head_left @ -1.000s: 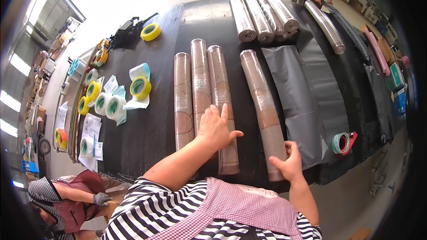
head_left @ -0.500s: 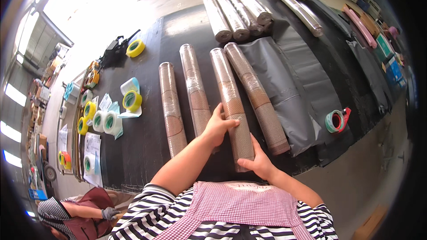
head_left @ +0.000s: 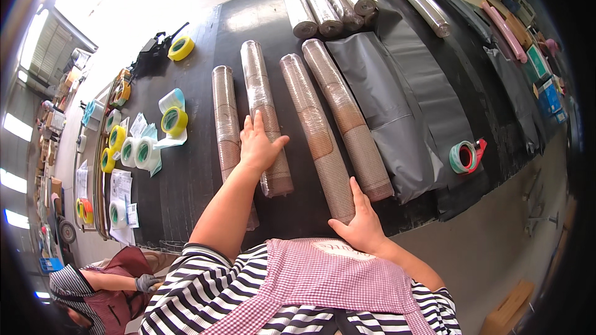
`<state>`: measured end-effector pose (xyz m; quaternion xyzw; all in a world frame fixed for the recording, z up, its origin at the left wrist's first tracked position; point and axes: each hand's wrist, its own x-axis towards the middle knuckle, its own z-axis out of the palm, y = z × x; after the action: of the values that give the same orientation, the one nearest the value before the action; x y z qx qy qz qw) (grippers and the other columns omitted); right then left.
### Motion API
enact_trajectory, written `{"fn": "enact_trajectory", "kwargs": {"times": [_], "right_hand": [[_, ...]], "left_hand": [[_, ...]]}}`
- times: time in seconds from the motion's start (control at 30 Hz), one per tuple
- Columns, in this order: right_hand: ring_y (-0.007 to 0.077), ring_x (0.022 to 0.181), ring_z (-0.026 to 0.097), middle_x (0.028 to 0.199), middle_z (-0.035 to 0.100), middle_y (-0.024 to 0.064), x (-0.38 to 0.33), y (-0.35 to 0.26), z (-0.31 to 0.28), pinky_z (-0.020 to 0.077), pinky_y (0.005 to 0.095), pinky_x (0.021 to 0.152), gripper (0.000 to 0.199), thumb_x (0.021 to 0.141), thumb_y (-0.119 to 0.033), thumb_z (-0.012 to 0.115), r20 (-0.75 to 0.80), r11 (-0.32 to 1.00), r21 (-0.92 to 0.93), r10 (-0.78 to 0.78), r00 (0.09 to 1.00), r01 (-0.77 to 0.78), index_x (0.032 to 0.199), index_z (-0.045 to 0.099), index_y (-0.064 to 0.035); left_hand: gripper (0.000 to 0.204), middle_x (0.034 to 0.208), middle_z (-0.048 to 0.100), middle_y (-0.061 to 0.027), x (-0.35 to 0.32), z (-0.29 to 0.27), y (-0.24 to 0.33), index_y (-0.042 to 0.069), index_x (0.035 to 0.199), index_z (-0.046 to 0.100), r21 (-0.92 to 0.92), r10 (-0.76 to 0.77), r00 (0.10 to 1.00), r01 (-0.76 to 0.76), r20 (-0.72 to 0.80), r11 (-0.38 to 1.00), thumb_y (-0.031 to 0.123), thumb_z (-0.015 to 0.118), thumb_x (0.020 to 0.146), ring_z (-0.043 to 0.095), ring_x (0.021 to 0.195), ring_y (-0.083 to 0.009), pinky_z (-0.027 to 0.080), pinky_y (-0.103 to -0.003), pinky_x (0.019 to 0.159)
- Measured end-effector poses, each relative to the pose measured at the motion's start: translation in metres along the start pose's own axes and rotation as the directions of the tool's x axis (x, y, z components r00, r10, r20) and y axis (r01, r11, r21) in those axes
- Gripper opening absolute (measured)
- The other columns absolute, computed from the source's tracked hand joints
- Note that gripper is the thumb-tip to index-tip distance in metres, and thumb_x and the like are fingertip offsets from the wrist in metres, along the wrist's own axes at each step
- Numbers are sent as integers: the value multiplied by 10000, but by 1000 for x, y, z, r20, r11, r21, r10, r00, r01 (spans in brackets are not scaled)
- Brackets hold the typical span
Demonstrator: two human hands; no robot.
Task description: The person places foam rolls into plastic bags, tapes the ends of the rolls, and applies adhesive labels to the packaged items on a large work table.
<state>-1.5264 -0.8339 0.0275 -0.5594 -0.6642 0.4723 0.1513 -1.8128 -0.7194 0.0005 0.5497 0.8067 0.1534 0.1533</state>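
Left hand (head_left: 257, 146) lies flat, open, on one brown roll (head_left: 266, 118); right hand (head_left: 361, 226) (fingers curled) grips another roll (head_left: 315, 133).

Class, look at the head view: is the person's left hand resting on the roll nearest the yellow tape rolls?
No: the left hand lies on the second brown roll, while the leftmost roll lies beside it.
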Motion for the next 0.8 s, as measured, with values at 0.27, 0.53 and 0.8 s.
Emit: {"fn": "enact_trajectory", "kwargs": {"times": [0.27,0.53,0.8], "right_hand": [[410,1366,435,1489,382,284,5,3,6,380,439,1131,1097,770,-252,801,-24,1000,0,5,1000,-5,1598,105,-65],[440,1370,431,1522,350,291,-27,20,-20,394,449,1124,1099,759,-277,798,61,984,-172,48,997,-37,1589,109,-69],[350,1223,584,1336,587,168,-111,51,-85,519,443,983,942,653,-294,858,-75,916,-394,-118,990,79,1472,428,-116]], "left_hand": [[1138,1588,218,-303,5,-1,-13,80,1604,26,-126,-89,988,105,128,986,406,780,816,323,1439,-450,315,-448,1183],[821,1616,211,-250,-8,-1,12,141,1600,210,274,184,979,-155,-85,949,247,644,911,266,1469,-410,226,-516,1199],[646,1376,517,-103,16,15,61,189,1462,476,220,884,384,-917,267,332,90,631,842,440,1354,-349,233,-524,1204]]}}
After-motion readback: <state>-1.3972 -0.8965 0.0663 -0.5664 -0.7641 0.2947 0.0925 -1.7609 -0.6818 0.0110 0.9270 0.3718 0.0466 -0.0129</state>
